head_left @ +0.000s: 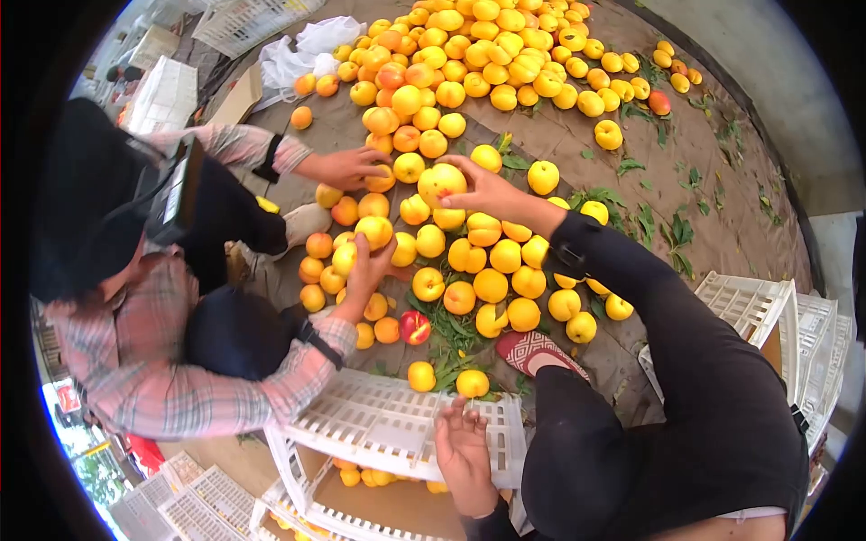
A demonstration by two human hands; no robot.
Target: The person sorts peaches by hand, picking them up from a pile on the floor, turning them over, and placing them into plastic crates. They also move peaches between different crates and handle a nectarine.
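My right hand (487,194) is closed around a yellow peach (441,183) with a reddish patch, above the spread of loose peaches (491,285). Palm up and fingers apart, my left hand (466,458) holds nothing. It is by the edge of a white slatted plastic crate (388,424); two peaches lie on the leaves just beyond its fingertips. Below this crate's side, more peaches (365,476) show inside. A red and yellow fruit (415,327) stands out among the nearby yellow ones.
A co-worker in a plaid shirt (207,397) crouches at left, both hands on peaches. A large peach heap (487,54) covers the far ground sheet (713,216). White crates (749,311) stand at right, others at left. Leaves (681,230) and a plastic bag (307,54) lie around.
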